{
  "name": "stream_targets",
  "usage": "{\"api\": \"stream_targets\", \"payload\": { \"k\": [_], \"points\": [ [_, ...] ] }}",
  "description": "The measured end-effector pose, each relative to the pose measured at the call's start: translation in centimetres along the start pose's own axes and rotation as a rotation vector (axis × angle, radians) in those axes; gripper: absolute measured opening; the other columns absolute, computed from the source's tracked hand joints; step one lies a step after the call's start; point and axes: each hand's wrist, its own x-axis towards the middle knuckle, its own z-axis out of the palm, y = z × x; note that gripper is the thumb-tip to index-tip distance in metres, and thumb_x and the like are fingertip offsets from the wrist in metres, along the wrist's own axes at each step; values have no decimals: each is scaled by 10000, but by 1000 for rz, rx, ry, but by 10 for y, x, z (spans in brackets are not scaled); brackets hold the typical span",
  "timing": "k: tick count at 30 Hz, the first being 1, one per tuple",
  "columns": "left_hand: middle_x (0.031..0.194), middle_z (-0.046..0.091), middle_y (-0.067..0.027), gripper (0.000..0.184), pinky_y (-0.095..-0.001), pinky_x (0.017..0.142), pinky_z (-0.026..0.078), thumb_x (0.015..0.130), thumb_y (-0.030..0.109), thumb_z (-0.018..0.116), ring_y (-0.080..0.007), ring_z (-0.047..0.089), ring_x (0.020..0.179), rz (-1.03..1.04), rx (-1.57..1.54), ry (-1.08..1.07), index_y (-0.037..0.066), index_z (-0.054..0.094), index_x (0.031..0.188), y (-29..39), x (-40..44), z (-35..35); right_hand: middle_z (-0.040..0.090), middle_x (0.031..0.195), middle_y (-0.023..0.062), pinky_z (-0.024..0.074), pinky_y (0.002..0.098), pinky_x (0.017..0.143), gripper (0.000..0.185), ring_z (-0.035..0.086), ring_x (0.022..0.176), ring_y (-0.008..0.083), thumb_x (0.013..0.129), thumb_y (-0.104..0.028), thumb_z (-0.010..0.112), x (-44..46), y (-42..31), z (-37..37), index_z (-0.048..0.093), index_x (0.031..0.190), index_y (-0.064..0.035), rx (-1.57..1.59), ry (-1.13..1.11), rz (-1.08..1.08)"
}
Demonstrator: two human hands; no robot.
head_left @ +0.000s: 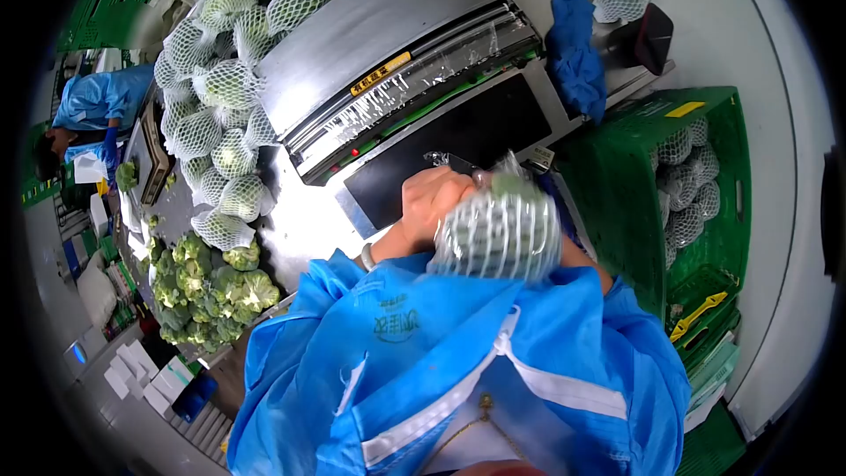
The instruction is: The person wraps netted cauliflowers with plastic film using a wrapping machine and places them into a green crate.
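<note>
Bundle in netting hides right fingers; left fingers curl (grips unclear), crate nearby.

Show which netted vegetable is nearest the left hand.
The netted vegetable in front of the blue jacket; others lie farther off, heaped or in the green crate.

Green vegetable, white-netted, glossily film-wrapped; held up; slightly blurred

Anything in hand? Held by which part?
Yes: a film-wrapped netted vegetable; the left hand is closed at its upper-left edge. The right hand's hold is hidden.
</note>
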Motion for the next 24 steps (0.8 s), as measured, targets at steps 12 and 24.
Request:
{"api": "stream_targets", "payload": {
  "k": [12, 24],
  "points": [
    [897, 601, -42, 197, -285, 734, 470, 1010, 195, 484, -137, 593, 815, -890, -1140, -240, 24, 572, 967, 68, 39, 59, 637, 902, 113, 488, 382, 678, 211, 615, 744, 288, 889, -231, 668, -65, -151, -2, 646, 918, -23, -950, 657, -960],
    [1456, 413, -130, 816, -396, 1099, 350, 893, 570, 569, -258, 425, 1320, -974, -1358, -786, 49, 337, 1477, 128, 104, 122, 488, 1418, 143, 393, 392, 1093, 532, 492, 1296, 246, 1029, -310, 339, -198, -32, -130, 331, 1483, -32, -444, 389, -529]
  ]
}}
